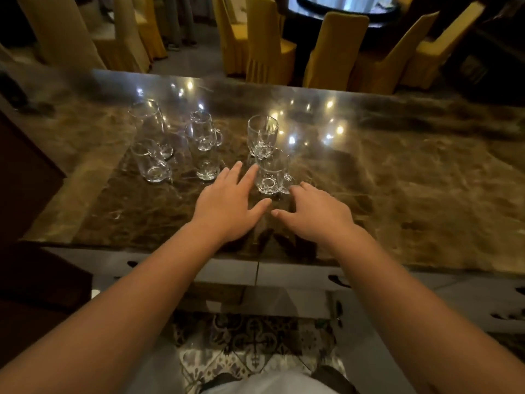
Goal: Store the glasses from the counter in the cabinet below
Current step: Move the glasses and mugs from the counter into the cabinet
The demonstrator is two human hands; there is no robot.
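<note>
The big brown marble table [397, 177] is shiny and shows spots of light. Its near edge runs just past the person's wrists. Its far edge lies beyond all the glasses. Past the far edge stand yellow chairs [335, 49].

Six clear glass mugs stand on the table, all upright, and all look empty. The landmark is the nearest mug [271, 174], the one right by the hands. Its handle points right.

Just behind the nearest mug stands a second mug [262, 135], almost touching it. To the left of the nearest mug stands a tall mug [203, 155], with another mug [202, 120] right behind it. Farther left of the nearest mug sits a short mug [150, 163], and behind that a tall leaning-looking glass [149, 123].

To the right of the nearest mug the table is wide and bare. Between the nearest mug and the near edge there is room too.

The left hand [227, 206] is flat and spread, holding nothing. Its fingertips are at the left side of the nearest mug. The right hand [318, 211] is loose, holding nothing. Its fingers reach near the mug's base on the right side.
</note>
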